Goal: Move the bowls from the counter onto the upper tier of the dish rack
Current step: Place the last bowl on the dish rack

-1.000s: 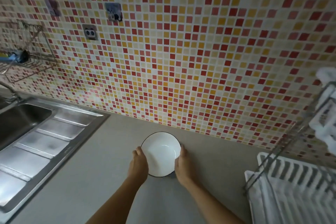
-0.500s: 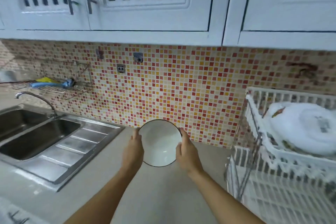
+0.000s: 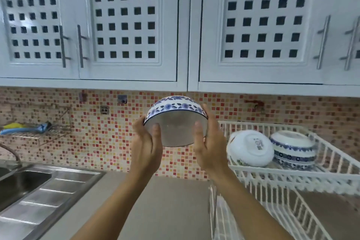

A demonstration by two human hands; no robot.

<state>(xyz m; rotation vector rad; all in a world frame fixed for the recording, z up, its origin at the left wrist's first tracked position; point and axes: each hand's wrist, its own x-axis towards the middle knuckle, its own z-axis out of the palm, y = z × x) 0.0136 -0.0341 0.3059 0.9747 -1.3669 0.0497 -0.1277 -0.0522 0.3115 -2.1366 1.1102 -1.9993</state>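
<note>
I hold a white bowl with a blue flower band (image 3: pixel 176 121) up in the air in front of the tiled wall, tipped so its opening faces me. My left hand (image 3: pixel 148 146) grips its left rim and my right hand (image 3: pixel 209 144) its right rim. To the right stands a white two-tier dish rack (image 3: pixel 292 178). Its upper tier holds a plain white bowl (image 3: pixel 251 148) lying on its side and a blue-patterned bowl (image 3: pixel 293 149) turned upside down. The held bowl is left of the rack and about level with the upper tier.
A steel sink with drainboard (image 3: pixel 39 187) lies at the left of the grey counter (image 3: pixel 165 210). A wire wall shelf (image 3: pixel 37 130) with blue and yellow items hangs above it. White upper cabinets (image 3: pixel 136 25) hang overhead.
Both hands lifted the bowl off the counter and tilted it up toward me. The view rose from the counter to the cabinets and the rack's upper tier.
</note>
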